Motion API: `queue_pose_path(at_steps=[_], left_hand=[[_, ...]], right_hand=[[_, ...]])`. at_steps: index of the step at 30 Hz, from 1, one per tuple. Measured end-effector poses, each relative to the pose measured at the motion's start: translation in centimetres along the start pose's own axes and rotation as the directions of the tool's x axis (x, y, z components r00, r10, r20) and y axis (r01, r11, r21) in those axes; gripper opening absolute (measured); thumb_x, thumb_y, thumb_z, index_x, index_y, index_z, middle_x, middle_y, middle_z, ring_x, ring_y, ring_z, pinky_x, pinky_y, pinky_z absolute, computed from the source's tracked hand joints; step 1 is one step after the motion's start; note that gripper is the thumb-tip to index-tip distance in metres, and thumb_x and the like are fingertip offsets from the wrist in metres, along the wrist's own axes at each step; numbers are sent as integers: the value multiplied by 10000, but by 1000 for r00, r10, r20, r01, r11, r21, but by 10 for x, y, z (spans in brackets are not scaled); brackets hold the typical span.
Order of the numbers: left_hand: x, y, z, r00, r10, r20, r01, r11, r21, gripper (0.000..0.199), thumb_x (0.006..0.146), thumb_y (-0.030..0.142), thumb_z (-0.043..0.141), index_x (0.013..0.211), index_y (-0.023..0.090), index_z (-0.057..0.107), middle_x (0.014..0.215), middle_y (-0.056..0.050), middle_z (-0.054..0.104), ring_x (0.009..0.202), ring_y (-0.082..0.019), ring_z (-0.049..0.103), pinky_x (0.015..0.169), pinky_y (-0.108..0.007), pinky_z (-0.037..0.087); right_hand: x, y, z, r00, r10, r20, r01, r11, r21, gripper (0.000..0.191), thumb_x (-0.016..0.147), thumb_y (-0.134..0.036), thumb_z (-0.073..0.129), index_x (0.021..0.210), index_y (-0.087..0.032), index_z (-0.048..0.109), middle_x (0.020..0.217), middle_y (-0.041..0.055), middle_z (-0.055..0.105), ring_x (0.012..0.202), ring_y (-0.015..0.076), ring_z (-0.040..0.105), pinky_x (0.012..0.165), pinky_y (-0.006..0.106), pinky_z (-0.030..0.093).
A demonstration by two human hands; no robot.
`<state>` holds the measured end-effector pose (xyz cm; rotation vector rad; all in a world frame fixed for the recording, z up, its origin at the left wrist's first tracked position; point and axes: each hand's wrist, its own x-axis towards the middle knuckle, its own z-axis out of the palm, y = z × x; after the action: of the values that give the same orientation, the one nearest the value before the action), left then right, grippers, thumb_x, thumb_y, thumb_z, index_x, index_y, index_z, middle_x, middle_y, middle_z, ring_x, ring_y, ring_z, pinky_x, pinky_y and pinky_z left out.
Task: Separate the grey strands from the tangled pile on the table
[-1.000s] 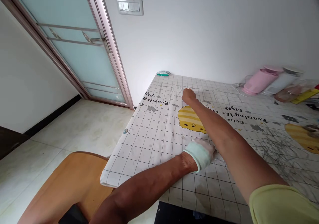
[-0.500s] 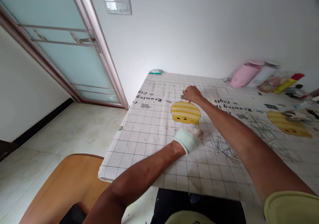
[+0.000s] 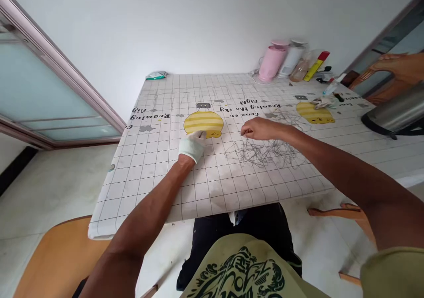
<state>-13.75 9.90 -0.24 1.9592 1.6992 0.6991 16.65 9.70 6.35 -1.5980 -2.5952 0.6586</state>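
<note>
My left hand [image 3: 193,144] wears a whitish glove with a pale green cuff. It rests on the tablecloth at the lower edge of a printed yellow striped bear, fingers curled; anything inside them is hidden. My bare right hand [image 3: 257,128] is closed with the fingertips pinched, just above a loose tangle of thin dark strands [image 3: 265,153]. Whatever those fingers hold is too small to see. The strands spread over the middle of the white checked tablecloth [image 3: 149,178].
Along the wall stand a pink cylinder [image 3: 273,61], a white cylinder [image 3: 292,60], a clear bottle [image 3: 300,69] and a yellow tube with a red cap [image 3: 315,66]. A metal kettle [image 3: 397,112] is at the right. A green-white packet [image 3: 156,75] lies at the back left corner. A wooden chair [image 3: 56,254] is at lower left.
The view has swung right. My right hand has moved from the yellow bear's top toward the tangle of strands. My left hand has shifted to the bear's lower left edge.
</note>
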Motion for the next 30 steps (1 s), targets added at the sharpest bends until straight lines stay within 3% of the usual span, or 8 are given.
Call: queue_pose_path(at_steps=[6,11,15,18,21,24,27,30], left_hand=[[3,-7,4,999,-45,0,45,998,-45,349,1035,367,473,959,258,795,980,-47,812,950,-238,705,815,-318,486],[3,-13,2,998,-69,-12,69,997,-27,352,1027,389,473,931,257,784,1016,-45,817,922,-235,706,800,-323,483],[2,-15,1,997,-73,-33,72,997,-23,339,1022,385,481,943,261,786,1020,-44,819,952,-240,714,830,-326,488],[-3,-9,-4,994,-88,-57,82,991,-103,322,1015,390,497,994,262,792,990,-33,819,983,-237,725,870,-320,502],[-12,9,-12,997,-76,-24,69,974,-215,334,1013,407,497,1024,256,795,978,-17,814,905,-215,740,842,-305,522],[-21,37,-16,995,8,99,23,952,-306,376,1001,473,529,1164,242,777,988,-18,805,783,-190,732,769,-292,536],[-22,63,-14,986,72,151,-24,954,-299,405,935,444,632,1264,237,744,1061,-41,799,815,-194,720,719,-280,520],[-16,76,-10,975,140,173,-89,958,-271,265,879,313,650,1095,240,785,1077,-37,792,841,-185,708,699,-270,502]], right_hand=[[12,-28,48,955,-296,3,281,905,-319,176,986,-130,559,1018,-170,728,1058,121,679,920,243,586,727,343,412],[24,-30,61,881,-474,11,420,768,-483,303,988,-5,432,894,-185,657,955,103,628,880,237,495,754,357,387],[17,-18,56,880,-472,-55,403,803,-439,208,961,-51,488,886,-192,621,908,89,611,824,231,488,761,358,396],[8,-10,44,886,-417,-202,319,865,-386,160,941,-70,512,901,-192,607,875,76,601,795,228,492,735,351,383],[-3,-9,29,850,-431,-302,293,864,-409,159,964,-88,499,904,-189,605,874,77,602,817,232,500,769,358,384],[-11,-15,17,805,-521,-285,329,791,-516,199,998,-98,467,895,-189,612,874,84,594,854,243,487,801,372,385],[-16,-25,11,768,-592,-245,391,736,-553,244,1012,-81,442,889,-192,622,857,77,587,865,241,473,792,367,388],[-17,-33,9,738,-634,-231,435,709,-555,276,1039,-88,427,885,-194,631,867,75,592,869,237,469,794,365,403]])
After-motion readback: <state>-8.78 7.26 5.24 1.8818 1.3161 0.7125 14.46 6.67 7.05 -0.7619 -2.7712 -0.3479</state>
